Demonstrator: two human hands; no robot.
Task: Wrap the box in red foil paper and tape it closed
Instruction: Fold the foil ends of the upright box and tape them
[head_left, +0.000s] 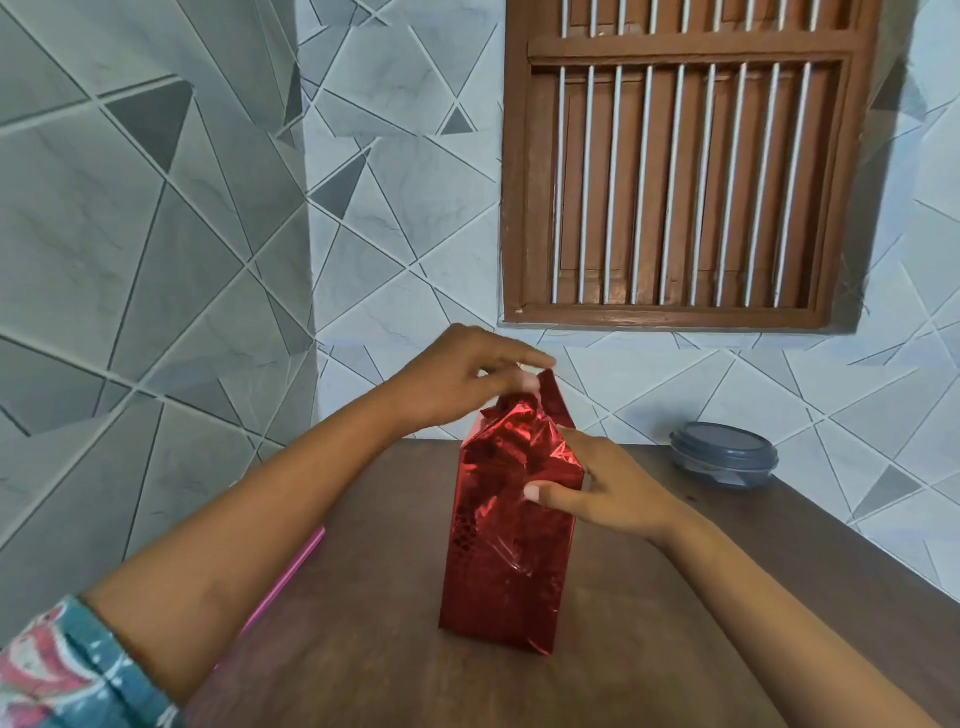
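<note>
A tall box covered in shiny red foil paper (506, 551) stands upright in the middle of the brown wooden table (363, 597). Its top end is loose, with crumpled foil flaps sticking up. My left hand (462, 379) reaches over the top and pinches the upright foil flap at the far side. My right hand (608, 486) presses against the box's upper right side, thumb on the front foil, fingers around the edge. No tape is visible.
A round grey lidded container (724, 457) sits at the table's back right corner. A pink flat object (291, 577) lies along the table's left edge. Tiled walls and a brown barred window stand close behind the table.
</note>
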